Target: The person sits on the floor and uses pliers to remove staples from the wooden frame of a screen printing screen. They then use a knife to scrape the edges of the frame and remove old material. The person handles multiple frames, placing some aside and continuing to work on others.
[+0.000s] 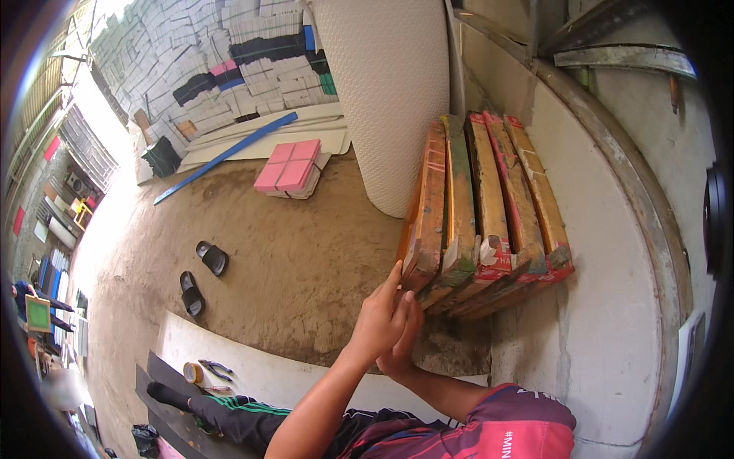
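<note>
Several wooden frames (427, 218) stand on edge in a row at the right, their bars worn and spotted with paint. At the near lower corner of the leftmost frame is my left hand (378, 320), its index finger stretched up to the wood. My right hand (405, 333) sits close against the left one, just below that corner. Its fingers are partly covered by the left hand, so their grip does not show. I see nothing lifted in either hand.
A tall white textured sheet (390, 92) leans behind the frames. Pink bundled sheets (288, 166), a blue strip (229, 155) and black slippers (193, 294) lie on the floor. Near my legs are pliers (216, 370) and a tape roll (193, 372). Another person (46, 306) holds a green-centred frame far left.
</note>
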A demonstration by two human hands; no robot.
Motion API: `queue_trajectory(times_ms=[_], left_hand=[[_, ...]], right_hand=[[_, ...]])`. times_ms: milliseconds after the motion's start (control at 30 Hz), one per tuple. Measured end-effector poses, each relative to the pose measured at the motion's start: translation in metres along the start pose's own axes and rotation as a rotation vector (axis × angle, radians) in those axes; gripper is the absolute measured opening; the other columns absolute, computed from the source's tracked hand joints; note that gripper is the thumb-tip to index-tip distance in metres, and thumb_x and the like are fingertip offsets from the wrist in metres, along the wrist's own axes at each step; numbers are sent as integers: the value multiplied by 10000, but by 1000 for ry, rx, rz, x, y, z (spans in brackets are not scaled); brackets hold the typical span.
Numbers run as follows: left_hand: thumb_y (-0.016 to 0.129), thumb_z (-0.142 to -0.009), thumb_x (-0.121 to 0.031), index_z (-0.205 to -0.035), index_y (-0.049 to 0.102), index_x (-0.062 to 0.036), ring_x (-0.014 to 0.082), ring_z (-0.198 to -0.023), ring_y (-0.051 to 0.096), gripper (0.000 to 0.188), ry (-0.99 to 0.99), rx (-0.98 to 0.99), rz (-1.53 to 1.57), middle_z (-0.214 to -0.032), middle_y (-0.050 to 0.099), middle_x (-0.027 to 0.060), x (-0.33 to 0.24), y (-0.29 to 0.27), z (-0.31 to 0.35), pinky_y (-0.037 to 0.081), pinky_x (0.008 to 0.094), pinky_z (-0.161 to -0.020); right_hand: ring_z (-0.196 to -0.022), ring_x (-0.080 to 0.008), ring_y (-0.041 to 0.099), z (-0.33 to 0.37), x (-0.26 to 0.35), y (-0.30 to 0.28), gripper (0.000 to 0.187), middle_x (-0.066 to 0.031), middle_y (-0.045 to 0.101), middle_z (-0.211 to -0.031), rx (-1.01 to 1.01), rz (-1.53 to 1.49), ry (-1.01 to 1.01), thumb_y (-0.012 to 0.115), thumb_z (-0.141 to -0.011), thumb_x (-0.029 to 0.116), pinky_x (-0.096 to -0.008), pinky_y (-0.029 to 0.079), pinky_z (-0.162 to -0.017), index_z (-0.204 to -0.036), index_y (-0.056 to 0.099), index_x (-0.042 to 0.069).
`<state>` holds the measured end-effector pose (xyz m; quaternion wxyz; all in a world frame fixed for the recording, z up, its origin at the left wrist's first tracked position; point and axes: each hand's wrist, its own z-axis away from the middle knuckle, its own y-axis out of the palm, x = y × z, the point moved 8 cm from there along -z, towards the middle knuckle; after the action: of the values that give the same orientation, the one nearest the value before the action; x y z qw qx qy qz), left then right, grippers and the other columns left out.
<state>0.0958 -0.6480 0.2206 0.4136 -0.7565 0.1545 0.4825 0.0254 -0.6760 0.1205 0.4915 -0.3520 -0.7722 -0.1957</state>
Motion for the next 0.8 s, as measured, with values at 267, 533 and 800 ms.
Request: queue_trajectory(times_ms=[267, 533, 800], left_hand=[[680, -1019, -207, -1718, 293, -48, 478, -1306, 646, 815, 10, 54, -75, -1423, 642, 329, -12, 0, 8, 520, 481, -1086], [696, -1024, -250, -1722, 297, -61, 474, -1427, 568, 826, -10, 94, -18, -1512, 590, 323, -9, 1, 16, 475, 467, -1161], [721, -1036, -272, -1680, 386, -26, 380, -1371, 619, 767, -42, -200, -176, -1582, 549, 279, 25, -78, 82, 486, 455, -1147]], right_hand=[[-1495, -467, 353, 21, -28, 13, 849, -295, 335, -1614, -182, 233, -15, 715, -1022, 266, -563, 322, -1233, -1640, 225, -49], [-1405, -245, 533, 19, -40, 30, 438, -132, 531, -1491, -80, -67, 407, 383, -1174, 201, -380, 430, -1129, -1585, 422, 53], [-1459, -505, 414, 4, 36, 56, 898, -322, 373, -1590, -59, 322, -239, 784, -963, 224, -604, 376, -1199, -1661, 285, -38]])
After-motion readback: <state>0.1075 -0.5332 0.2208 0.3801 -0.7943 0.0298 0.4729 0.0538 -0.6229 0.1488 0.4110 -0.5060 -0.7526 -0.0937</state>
